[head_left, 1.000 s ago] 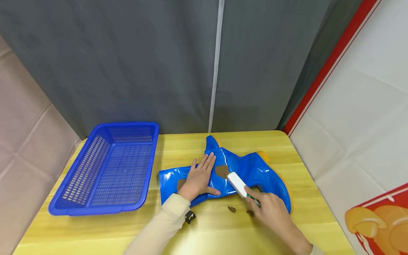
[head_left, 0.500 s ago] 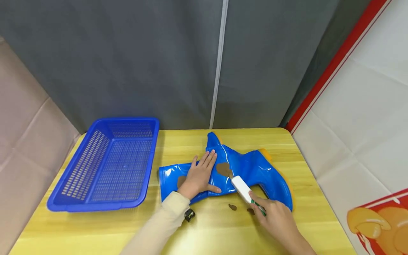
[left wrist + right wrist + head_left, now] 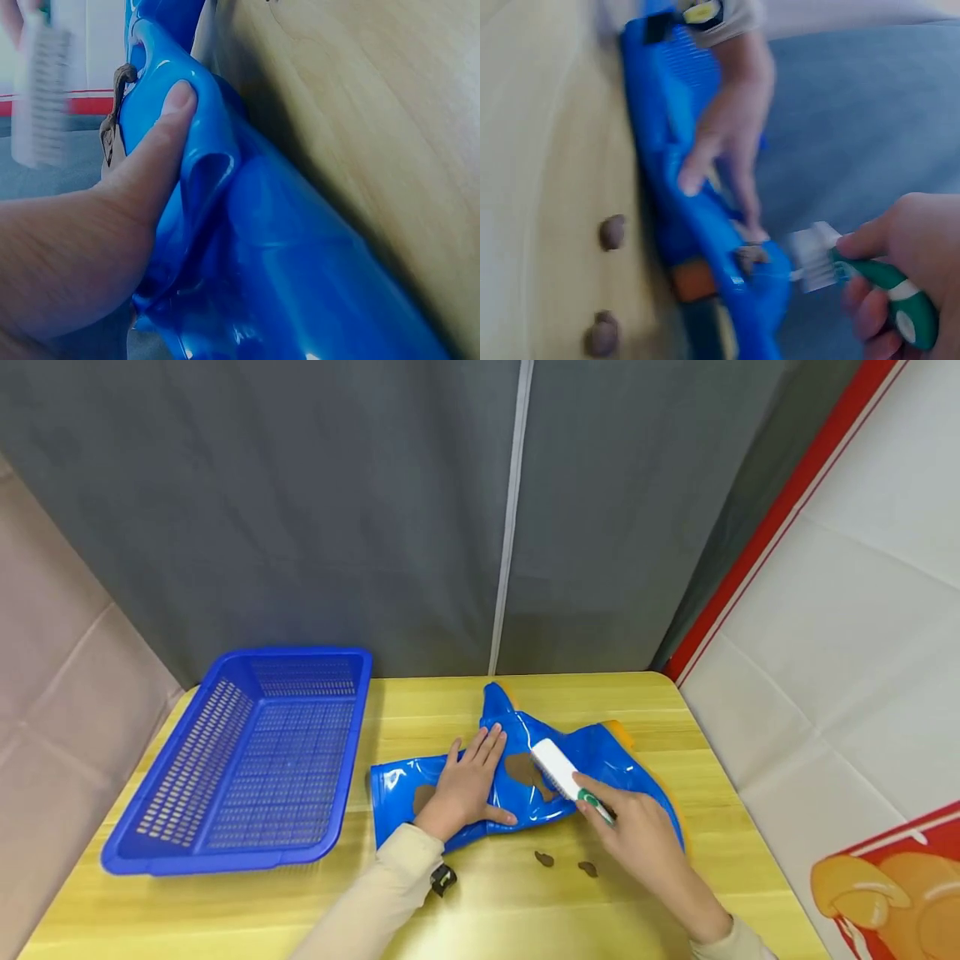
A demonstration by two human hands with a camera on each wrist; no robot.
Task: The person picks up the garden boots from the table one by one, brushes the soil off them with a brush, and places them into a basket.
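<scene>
Blue rain boots (image 3: 600, 756) with yellow-orange soles lie on their sides on the table. My left hand (image 3: 465, 789) rests on the shaft with its fingers spread, thumb along the near edge. A brown mud-like patch (image 3: 521, 770) sits just right of those fingers, its lower right end smeared. Another brown patch (image 3: 423, 797) is partly covered by my left wrist. With my right hand (image 3: 637, 839) I grip the green-and-white handle of a white scrub brush (image 3: 555, 767), bristles facing the boot. In the left wrist view the blurred brush (image 3: 43, 97) appears apart from the boot.
A blue perforated plastic basket (image 3: 348, 760) stands on the left of the wooden table (image 3: 510, 918). Two small brown lumps, one lump (image 3: 543, 859) left of the other lump (image 3: 588, 868), lie in front of the boots. A grey curtain (image 3: 300, 527) hangs behind the table.
The brush first slid down and right off the patch, then came up and left over it again. The patch now stretches farther toward the lower right. My left hand stays in place.
</scene>
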